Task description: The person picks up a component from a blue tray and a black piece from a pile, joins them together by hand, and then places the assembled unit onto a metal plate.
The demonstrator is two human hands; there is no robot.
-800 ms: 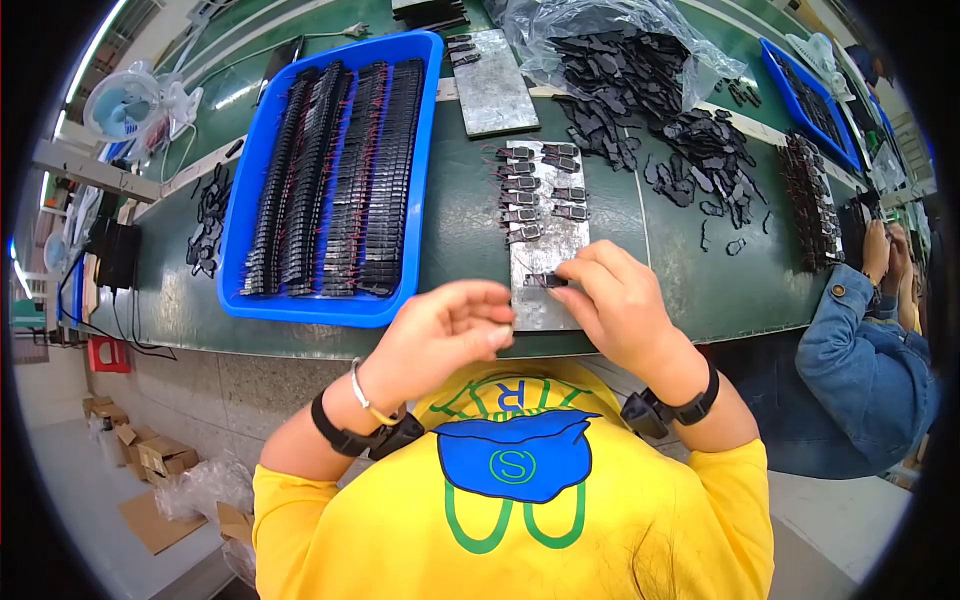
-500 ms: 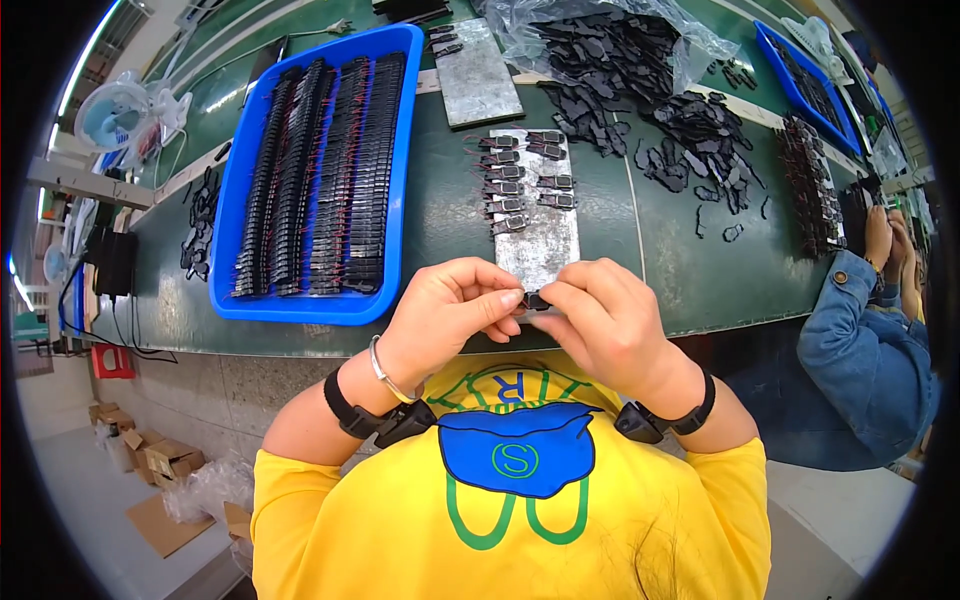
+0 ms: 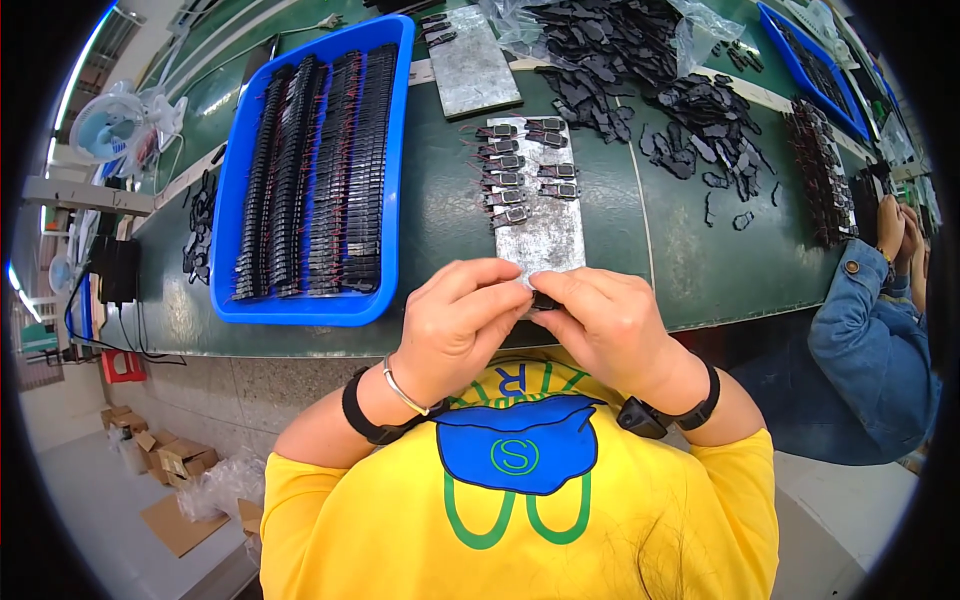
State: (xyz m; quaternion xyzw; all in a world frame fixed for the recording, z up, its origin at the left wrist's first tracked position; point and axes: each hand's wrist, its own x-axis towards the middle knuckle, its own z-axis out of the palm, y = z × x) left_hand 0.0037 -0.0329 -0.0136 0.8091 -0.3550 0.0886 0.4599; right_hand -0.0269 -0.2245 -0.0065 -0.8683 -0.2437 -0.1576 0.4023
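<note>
Close to the table's front edge, my left hand (image 3: 458, 315) and my right hand (image 3: 612, 318) meet over a small black part (image 3: 542, 300). My right thumb and fingers pinch it. The fingertips of my left hand are closed together against its left side, and most of the part is hidden by the fingers. Just beyond my hands lies a grey metal plate (image 3: 540, 245), its near end covered by them. Two columns of small black rectangular parts (image 3: 505, 180) with thin wires rest on that plate, the left column longer than the right.
To the left stands a blue tray (image 3: 222, 250) packed with rows of black parts and red wires. A second metal plate (image 3: 470, 65) lies farther back. Loose black pieces (image 3: 705, 125) are heaped at the back right. At the right edge sits a co-worker in a denim sleeve (image 3: 865, 320).
My left hand has turned so its back shows more, and its fingertips have closed in on the small black part. My right hand keeps its pinch. The whole view has shifted slightly.
</note>
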